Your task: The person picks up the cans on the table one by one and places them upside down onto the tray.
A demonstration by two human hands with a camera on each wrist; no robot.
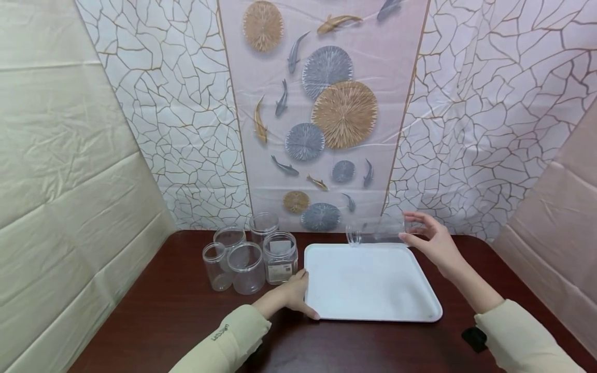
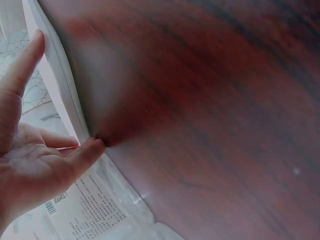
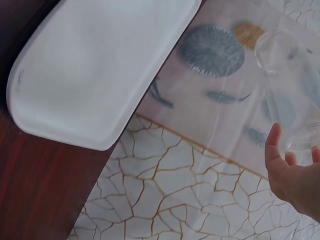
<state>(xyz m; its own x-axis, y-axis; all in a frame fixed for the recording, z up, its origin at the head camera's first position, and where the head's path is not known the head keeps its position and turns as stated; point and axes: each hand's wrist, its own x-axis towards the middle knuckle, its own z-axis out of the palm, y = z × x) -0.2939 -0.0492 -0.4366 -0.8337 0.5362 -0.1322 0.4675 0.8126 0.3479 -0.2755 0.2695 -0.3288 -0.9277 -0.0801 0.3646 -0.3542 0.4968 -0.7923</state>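
Observation:
My right hand point(image 1: 437, 246) grips one end of a clear tall jar point(image 1: 379, 229), thumb below and fingers above. The jar lies sideways in the air at the far edge of a white tray point(image 1: 370, 282). In the right wrist view the same jar point(image 3: 281, 95) shows see-through against the patterned backdrop, and part of the hand is cut off. My left hand point(image 1: 295, 293) touches the tray's left rim, thumb and fingers spread along it. In the left wrist view its thumb and fingertips lie against the tray's edge point(image 2: 60, 80). A labelled clear jar point(image 1: 280, 272) stands right beside that hand.
Left of the tray, several clear jars stand upright in a cluster, among them a slim jar point(image 1: 217, 267) and a wide jar point(image 1: 246, 268). All stand on a dark red-brown table point(image 1: 158, 305). A patterned cloth backdrop point(image 1: 200, 129) hangs behind the table's far edge.

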